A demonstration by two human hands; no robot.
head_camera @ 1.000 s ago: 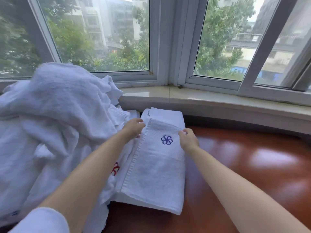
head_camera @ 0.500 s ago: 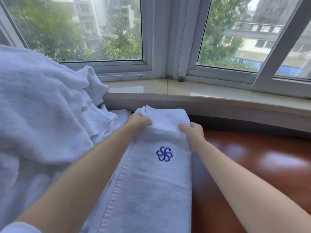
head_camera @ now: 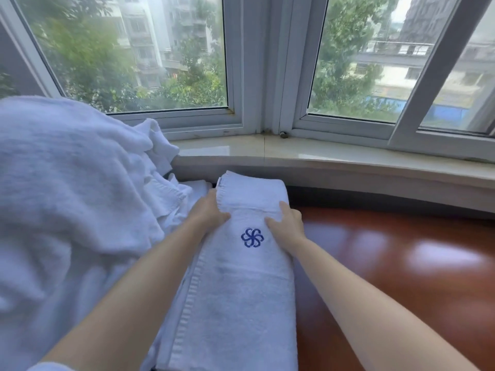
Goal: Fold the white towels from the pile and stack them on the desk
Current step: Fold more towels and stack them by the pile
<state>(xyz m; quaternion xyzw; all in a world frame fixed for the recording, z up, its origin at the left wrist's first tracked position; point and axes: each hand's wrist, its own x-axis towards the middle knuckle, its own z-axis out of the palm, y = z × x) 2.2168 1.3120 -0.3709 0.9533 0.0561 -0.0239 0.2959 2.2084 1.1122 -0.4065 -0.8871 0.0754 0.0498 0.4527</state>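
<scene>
Folded white towel (head_camera: pixel 235 285) lies lower centre on the counter (head_camera: pixel 401 263), beside the pile (head_camera: pixel 67 196) at left. Far fold is gripped by left hand (head_camera: pixel 207 214) and right hand (head_camera: pixel 288 223). Judged soft, floppy, light; best held at the corners.

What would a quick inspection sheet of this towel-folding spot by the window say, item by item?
Surface: glossy reddish-brown desk, bare to the right of the towels.
Job's things: folded towel with a blue flower emblem, lying lengthwise on the desk; unfolded white towel pile heaped at the left.
Clutter: nothing seen.
Hands: left hand grips the folded towel's left edge near the far end; right hand grips its right edge, thumb on top beside the emblem.
Cables: nothing seen.
Surroundings: pale stone windowsill, white-framed windows, trees and buildings outside.
</scene>
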